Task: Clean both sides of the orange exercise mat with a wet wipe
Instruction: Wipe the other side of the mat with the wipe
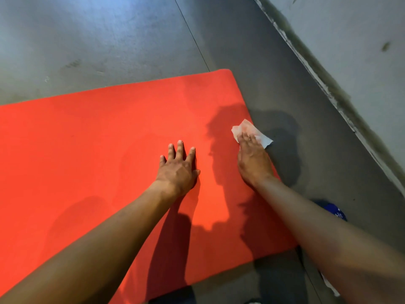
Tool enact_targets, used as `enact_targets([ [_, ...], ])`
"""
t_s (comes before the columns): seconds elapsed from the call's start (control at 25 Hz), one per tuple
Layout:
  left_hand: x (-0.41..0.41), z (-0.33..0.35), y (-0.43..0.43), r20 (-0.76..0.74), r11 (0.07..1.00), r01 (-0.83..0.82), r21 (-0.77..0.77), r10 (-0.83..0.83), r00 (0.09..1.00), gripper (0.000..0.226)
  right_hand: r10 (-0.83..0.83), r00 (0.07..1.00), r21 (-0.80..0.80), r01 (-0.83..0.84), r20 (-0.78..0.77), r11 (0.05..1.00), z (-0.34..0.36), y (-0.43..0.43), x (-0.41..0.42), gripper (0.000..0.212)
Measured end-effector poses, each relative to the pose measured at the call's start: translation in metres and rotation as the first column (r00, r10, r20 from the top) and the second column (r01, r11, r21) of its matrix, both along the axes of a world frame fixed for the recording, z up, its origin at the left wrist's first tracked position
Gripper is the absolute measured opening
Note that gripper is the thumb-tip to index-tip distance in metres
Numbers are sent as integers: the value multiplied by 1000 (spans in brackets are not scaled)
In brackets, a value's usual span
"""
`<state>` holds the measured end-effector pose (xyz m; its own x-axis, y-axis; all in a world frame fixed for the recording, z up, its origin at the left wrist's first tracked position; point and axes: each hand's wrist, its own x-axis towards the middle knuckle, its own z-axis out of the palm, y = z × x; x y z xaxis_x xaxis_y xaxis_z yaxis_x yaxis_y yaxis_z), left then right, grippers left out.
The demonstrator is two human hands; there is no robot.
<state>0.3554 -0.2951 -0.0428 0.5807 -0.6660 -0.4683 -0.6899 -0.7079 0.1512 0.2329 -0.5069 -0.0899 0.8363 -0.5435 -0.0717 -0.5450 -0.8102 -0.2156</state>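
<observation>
The orange exercise mat (98, 150) lies flat on the grey floor and runs off the left edge of the view. My left hand (178, 167) rests palm down on the mat near its right end, fingers spread, holding nothing. My right hand (254, 159) presses flat on a white wet wipe (252, 131) at the mat's right edge. Part of the wipe hangs over that edge onto the floor, and my fingers cover its near part.
Grey concrete floor (109, 44) surrounds the mat, crossed by a thin dark seam. A pale wall (361, 62) with a rough base runs diagonally at the right. A blue object (335, 210) lies on the floor by my right forearm, partly hidden.
</observation>
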Motion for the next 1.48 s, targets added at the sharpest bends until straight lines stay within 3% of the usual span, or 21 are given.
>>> enact_targets([
  [0.16,-3,-1,5,-5,1000,5,-8,-5,1000,72,43,993,-48,-38,113,998,2,45,-22,49],
  [0.32,0,0,4,-38,1000,6,-3,-6,999,82,151,987,-143,-142,51,979,7,23,-23,52],
  [0.52,10,-4,0,-5,1000,11,28,-11,1000,98,-70,996,-85,74,51,994,5,11,-5,59],
  [0.64,10,-3,-3,97,999,6,54,-11,995,96,90,993,-74,-85,76,994,6,63,-19,56],
  [0.76,-8,0,-3,113,999,17,-48,-12,994,84,285,958,-104,-279,42,955,11,63,-36,56],
  [0.84,-27,0,-3,57,986,114,-120,-108,992,79,166,985,-167,-158,37,973,9,32,-32,57],
  [0.92,-41,-1,-3,-12,982,167,-85,-169,986,86,0,999,-144,5,33,990,10,2,-26,56],
  [1.04,-40,-5,-5,-20,984,176,-22,-176,984,90,-23,993,-70,31,114,997,12,5,-24,58],
  [1.16,-31,-7,-8,-4,985,169,-23,-170,986,89,110,974,-30,-106,197,994,8,47,-38,58],
  [1.32,-15,-6,-16,41,987,157,24,-158,987,89,338,936,-50,-334,95,941,12,62,-45,56],
  [1.4,-12,-4,-19,75,986,151,64,-156,985,88,263,962,-126,-253,74,959,17,32,-37,53],
  [1.48,-10,-2,-22,97,985,138,100,-147,984,87,87,995,-148,-78,56,986,20,-1,-30,50],
])
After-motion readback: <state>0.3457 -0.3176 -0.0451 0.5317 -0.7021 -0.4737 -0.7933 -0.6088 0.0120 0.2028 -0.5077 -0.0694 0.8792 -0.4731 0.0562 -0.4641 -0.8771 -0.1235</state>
